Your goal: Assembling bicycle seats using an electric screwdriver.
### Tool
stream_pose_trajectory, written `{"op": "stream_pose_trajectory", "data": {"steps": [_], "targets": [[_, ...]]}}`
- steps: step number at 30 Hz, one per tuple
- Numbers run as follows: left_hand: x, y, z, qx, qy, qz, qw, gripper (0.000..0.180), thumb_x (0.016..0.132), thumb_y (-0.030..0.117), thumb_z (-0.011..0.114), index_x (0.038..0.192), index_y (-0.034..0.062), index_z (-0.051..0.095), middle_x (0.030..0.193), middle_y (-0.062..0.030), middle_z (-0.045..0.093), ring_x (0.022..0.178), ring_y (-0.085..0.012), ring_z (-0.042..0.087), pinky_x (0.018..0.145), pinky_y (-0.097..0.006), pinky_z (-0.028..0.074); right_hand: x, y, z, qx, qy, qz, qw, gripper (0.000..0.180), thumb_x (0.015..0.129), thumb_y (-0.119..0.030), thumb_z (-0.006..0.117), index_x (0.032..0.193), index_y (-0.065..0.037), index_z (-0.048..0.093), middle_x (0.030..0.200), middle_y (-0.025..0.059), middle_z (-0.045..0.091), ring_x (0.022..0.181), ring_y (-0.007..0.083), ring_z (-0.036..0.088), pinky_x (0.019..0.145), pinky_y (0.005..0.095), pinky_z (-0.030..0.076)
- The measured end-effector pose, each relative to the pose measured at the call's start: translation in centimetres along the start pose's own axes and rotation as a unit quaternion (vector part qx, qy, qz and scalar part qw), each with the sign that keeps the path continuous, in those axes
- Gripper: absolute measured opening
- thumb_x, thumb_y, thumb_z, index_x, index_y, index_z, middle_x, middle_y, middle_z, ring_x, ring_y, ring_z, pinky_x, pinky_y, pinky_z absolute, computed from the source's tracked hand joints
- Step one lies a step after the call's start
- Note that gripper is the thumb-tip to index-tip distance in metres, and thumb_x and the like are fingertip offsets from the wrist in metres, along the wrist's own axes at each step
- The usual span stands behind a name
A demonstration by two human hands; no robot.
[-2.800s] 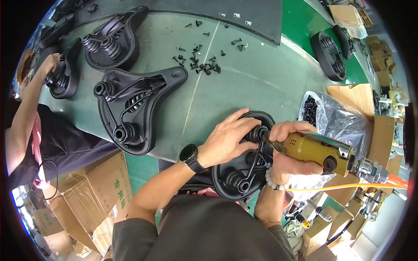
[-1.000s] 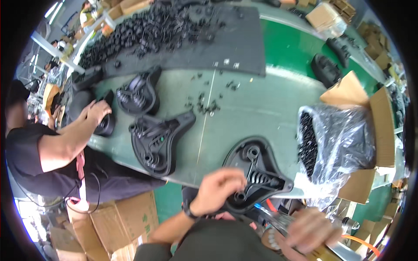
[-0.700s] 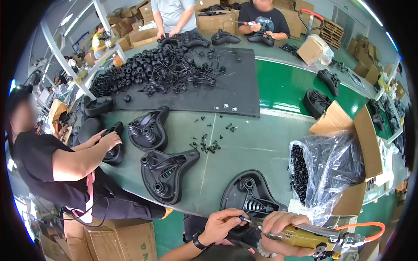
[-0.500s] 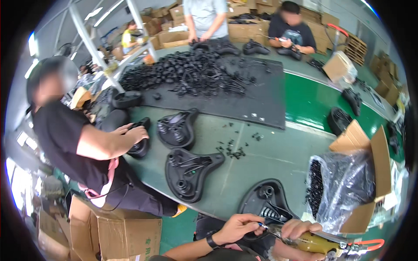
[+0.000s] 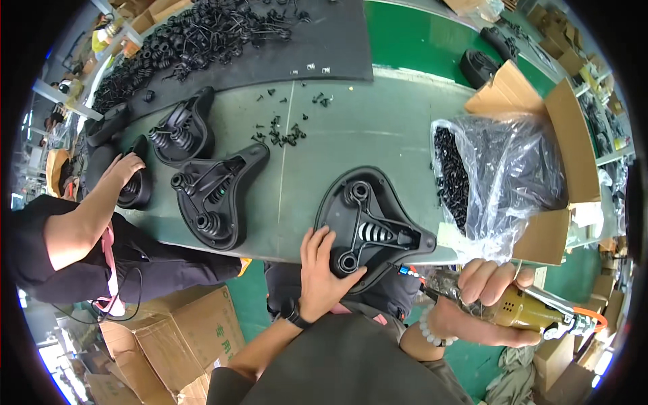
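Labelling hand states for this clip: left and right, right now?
Left hand: open, fingers spread, touching the black plastic saddle-shaped base.
Right hand: closed, holding the gold-coloured cylindrical metal power driver.

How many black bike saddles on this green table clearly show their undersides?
3: a saddle at your left hand, a second saddle to its left, a third saddle behind that. More may be hidden; the co-worker's hand partly covers another black part.

The left hand point(image 5: 324, 280) has been taken from the bit point(image 5: 405, 271) of the pneumatic screwdriver point(image 5: 516, 308) and spread over the near left rim of the bicycle saddle point(image 5: 342, 224); the bit has been uncovered.
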State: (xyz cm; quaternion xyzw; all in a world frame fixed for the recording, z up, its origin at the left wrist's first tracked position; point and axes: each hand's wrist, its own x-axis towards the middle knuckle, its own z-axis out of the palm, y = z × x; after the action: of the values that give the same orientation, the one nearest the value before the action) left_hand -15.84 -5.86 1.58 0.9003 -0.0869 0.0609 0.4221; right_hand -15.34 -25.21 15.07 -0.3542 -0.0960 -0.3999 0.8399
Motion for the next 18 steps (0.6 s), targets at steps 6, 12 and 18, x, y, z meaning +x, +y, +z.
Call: {"op": "stream_pose_trajectory", "data": {"steps": [6,12,18], "targets": [[5.8,-4.0,-1.9,-0.111,-0.161,0.144,0.970,0.050,0.066,0.015,0.085,0.110,0.0038,0.064,0.111,-0.0103,0.066,0.114,-0.0294,0.060,0.120,-0.055,0.024,-0.3,-0.5,-2.5,-0.003,-0.139,0.036,0.990,0.091,0.086,-0.082,0.043,0.129,-0.002,0.046,0.082,0.0122,0.060,0.062,0.0266,0.060,0.054,0.0371,0.046],[6.7,-2.9,-3.1,-0.092,-0.200,0.079,0.972,0.064,0.067,0.019,0.086,0.123,0.0044,0.059,0.133,-0.0113,0.059,0.143,-0.0389,0.034,0.117,-0.052,0.027,-0.9,0.9,-2.1,-0.016,-0.138,0.046,0.989,0.087,0.086,-0.078,0.049,0.127,-0.003,0.046,0.083,0.0141,0.062,0.063,0.0291,0.063,0.057,0.0396,0.050],[4.1,-3.6,-1.0,-0.140,-0.056,0.080,0.985,0.067,0.067,0.023,0.087,0.124,0.0032,0.058,0.131,-0.0140,0.061,0.139,-0.0452,0.038,0.112,-0.054,0.033,-0.9,3.9,-1.1,-0.059,-0.217,0.036,0.974,0.091,0.081,-0.081,0.054,0.126,-0.003,0.048,0.078,0.0097,0.062,0.059,0.0239,0.061,0.053,0.0331,0.048]]}}
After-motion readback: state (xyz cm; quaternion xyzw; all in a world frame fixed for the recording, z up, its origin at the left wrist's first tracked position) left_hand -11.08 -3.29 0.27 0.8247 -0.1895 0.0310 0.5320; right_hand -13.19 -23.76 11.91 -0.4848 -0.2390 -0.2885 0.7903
